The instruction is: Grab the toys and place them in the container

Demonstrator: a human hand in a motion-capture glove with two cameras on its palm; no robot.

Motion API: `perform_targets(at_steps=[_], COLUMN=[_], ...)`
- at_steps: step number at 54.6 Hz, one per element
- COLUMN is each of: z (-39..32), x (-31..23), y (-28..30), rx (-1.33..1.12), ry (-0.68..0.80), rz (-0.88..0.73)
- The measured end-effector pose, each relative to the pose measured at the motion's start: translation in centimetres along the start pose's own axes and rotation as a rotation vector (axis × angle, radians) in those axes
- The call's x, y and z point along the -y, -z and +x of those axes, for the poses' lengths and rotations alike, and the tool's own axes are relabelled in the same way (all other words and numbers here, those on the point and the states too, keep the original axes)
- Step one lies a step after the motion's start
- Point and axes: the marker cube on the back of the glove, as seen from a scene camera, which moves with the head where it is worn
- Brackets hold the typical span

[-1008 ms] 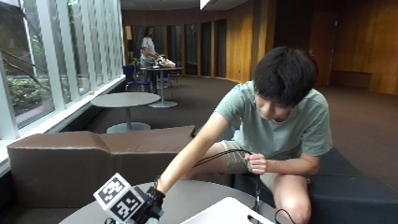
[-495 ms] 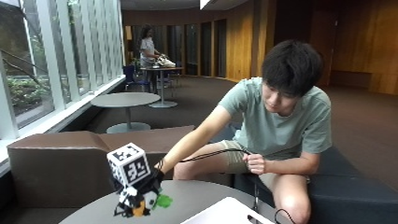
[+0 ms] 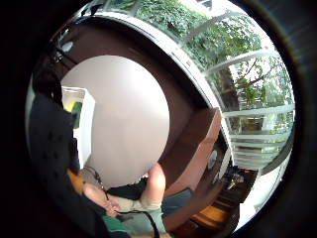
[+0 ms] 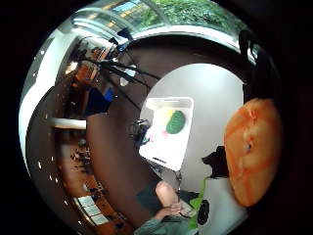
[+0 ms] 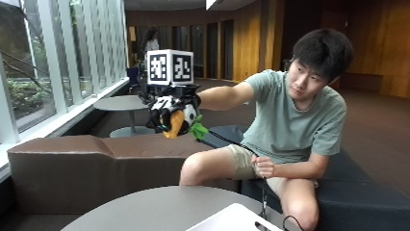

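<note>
My hand (image 5: 172, 114) is curled round an orange toy (image 5: 174, 123), lifted high above the bench (image 5: 147, 209), at about ten o'clock from my chest. The white container (image 4: 168, 132) sits on the bench near its edge, with a green toy (image 4: 175, 121) already lying inside it.

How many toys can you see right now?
2 for sure: an orange toy held up in the gloved right hand, and a green toy in the white container. Others may be hidden.
</note>
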Motion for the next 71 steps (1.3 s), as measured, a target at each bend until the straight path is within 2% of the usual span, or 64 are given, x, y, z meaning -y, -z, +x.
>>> perform_targets(at_steps=[9,18,21,29,31,40,60,71], z=[-6.4,-12.4,-13.5,-15.7,-15.7,-15.4,-12.7,-12.6], x=[-0.6,-1.4,-1.6,-2.7,-3.0,-3.5,-8.5,-10.7], y=[0.9,-2.1,-3.1,-6.0,-6.3,-5.2,-0.4,0.3], rx=[0.021,-0.032,-0.039,-0.104,-0.124,-0.073,0.05,0.151], ry=[0.062,0.139,0.142,0.15,0.152,0.158,0.252,0.299], rz=[-0.003,-0.111,-0.178,-0.493,-0.516,-0.383,-0.229,-0.161])
